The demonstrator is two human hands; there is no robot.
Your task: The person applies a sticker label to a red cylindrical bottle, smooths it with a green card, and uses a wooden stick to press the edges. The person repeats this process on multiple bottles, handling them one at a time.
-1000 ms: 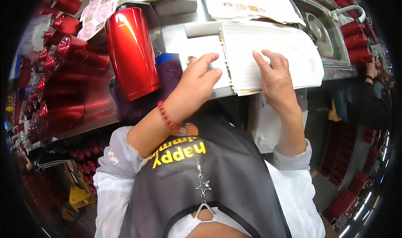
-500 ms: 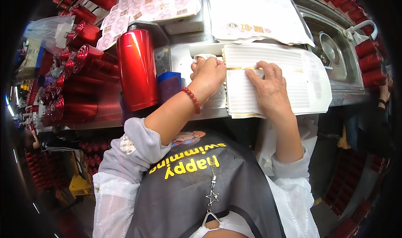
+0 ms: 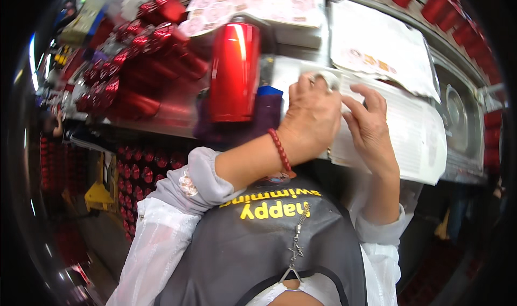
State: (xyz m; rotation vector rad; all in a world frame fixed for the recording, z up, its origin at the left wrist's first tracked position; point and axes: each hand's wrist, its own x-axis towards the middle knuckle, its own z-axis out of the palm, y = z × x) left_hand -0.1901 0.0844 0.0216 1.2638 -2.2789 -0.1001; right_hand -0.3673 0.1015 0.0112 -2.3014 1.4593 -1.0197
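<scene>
1) The left hand (image 3: 312, 117) curls its fingers around a white wad (image 3: 328, 80), beside the left edge of the white sheets (image 3: 414, 139)
2) The right hand (image 3: 370, 125) is over the sheets, fingers bent and parted; whether they pinch anything, I cannot tell
3) A red bottle (image 3: 235, 74) rests with its base end on purple cloth (image 3: 269, 113), left of the hands

White sheets (image 3: 414, 139), faint grey stripes, lying flat along near edge of counter (image 3: 175, 121); right end plain, rounded. Right hand (image 3: 367, 112) over their left part, contact unclear. Small white wad (image 3: 329, 80), blurred, crumpled, gripped by left hand (image 3: 312, 117), near sheets' far left corner.
</scene>
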